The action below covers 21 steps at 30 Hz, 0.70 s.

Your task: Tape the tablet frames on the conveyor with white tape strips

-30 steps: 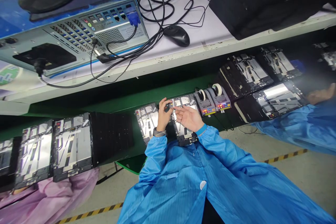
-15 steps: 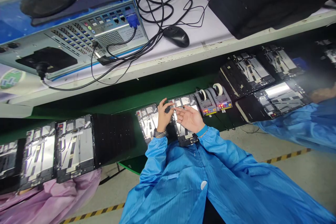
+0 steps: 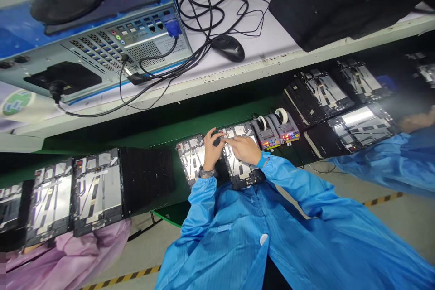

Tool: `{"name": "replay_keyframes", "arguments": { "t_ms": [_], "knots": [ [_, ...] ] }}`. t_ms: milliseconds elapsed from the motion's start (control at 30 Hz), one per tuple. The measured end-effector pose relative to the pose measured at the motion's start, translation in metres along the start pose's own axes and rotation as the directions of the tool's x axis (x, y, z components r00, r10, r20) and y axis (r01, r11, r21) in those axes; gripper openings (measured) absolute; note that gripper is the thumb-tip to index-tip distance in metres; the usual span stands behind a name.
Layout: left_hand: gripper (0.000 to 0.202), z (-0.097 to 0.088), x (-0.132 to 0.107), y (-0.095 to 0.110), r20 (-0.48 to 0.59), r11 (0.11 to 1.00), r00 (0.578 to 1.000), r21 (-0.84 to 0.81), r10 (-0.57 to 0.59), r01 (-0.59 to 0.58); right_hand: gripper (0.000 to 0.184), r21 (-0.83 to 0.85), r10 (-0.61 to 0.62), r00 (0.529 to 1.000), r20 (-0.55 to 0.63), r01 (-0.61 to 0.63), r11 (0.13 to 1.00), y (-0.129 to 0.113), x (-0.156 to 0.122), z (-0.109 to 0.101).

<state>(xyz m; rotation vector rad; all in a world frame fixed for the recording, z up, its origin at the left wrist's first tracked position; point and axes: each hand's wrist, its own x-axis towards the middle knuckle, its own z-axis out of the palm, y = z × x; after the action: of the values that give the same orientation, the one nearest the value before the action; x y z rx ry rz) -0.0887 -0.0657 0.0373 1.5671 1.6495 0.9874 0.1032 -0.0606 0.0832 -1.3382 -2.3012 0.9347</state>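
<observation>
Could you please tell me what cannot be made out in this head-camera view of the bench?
Head view:
- Whether the left hand holds anything: its own curled fingers hide it.
- Top of the open black-framed silver tablet: covered by the right hand.
- Grey tape dispenser display: too small.
- Co-worker's hand at right: blurred, cut off by the edge.

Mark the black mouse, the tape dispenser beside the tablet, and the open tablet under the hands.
black mouse (image 3: pixel 228 47), head view, top of its shell.
tape dispenser (image 3: pixel 266 135), head view, grey body below the roll.
open tablet (image 3: pixel 242 171), head view, bare inner plate near its lower edge.
</observation>
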Motion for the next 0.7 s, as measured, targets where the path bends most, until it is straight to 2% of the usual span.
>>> {"name": "replay_keyframes", "arguments": {
  "t_ms": [100, 167, 267, 333, 400, 467, 533, 567, 600, 700],
  "knots": [
    [0.022, -0.002, 0.001, 0.000, 0.019, 1.000, 1.000, 0.002, 0.002, -0.002, 0.053, -0.184, -0.033, 0.997, 0.071, 0.046, 0.982, 0.008, 0.009, -0.001],
    [0.021, -0.003, 0.002, 0.000, 0.032, 1.000, 0.999, 0.004, 0.009, -0.009, 0.054, -0.199, -0.051, 0.995, 0.085, 0.068, 0.978, 0.012, 0.011, -0.001],
    [0.016, -0.002, 0.003, 0.002, 0.005, 1.000, 1.000, 0.012, 0.006, -0.006, 0.048, -0.135, -0.067, 0.995, 0.067, 0.075, 0.988, 0.014, 0.009, -0.004],
    [0.014, -0.001, 0.004, 0.005, -0.032, 1.000, 0.999, 0.023, 0.002, -0.002, 0.044, -0.044, -0.043, 0.998, -0.044, 0.041, 0.998, 0.016, 0.002, -0.009],
    [0.013, 0.000, 0.006, 0.009, -0.059, 0.999, 0.998, 0.036, 0.003, -0.001, 0.042, 0.051, 0.035, 0.975, -0.219, -0.024, 0.998, 0.020, -0.012, -0.016],
    [0.013, -0.001, 0.008, 0.012, -0.067, 1.000, 0.998, 0.028, 0.010, -0.008, 0.043, 0.122, 0.150, 0.914, -0.378, -0.111, 0.986, 0.030, -0.032, -0.022],
    [0.023, -0.002, 0.003, 0.013, -0.076, 1.000, 0.997, -0.029, 0.003, -0.006, 0.045, 0.169, 0.254, 0.849, -0.463, -0.197, 0.966, 0.044, -0.055, -0.023],
    [0.032, -0.002, -0.003, 0.012, -0.091, 0.997, 0.996, -0.074, -0.024, 0.018, 0.047, 0.197, 0.293, 0.836, -0.464, -0.226, 0.954, 0.052, -0.066, -0.021],
    [0.043, -0.001, -0.012, 0.012, -0.105, 0.991, 0.992, -0.123, -0.071, 0.058, 0.048, 0.233, 0.321, 0.841, -0.435, -0.240, 0.943, 0.059, -0.077, -0.017],
    [0.070, 0.012, -0.053, 0.014, -0.072, 0.948, 0.966, -0.222, -0.249, 0.228, 0.051, 0.358, 0.355, 0.892, -0.279, -0.247, 0.900, 0.073, -0.102, 0.003]
  ]
}}
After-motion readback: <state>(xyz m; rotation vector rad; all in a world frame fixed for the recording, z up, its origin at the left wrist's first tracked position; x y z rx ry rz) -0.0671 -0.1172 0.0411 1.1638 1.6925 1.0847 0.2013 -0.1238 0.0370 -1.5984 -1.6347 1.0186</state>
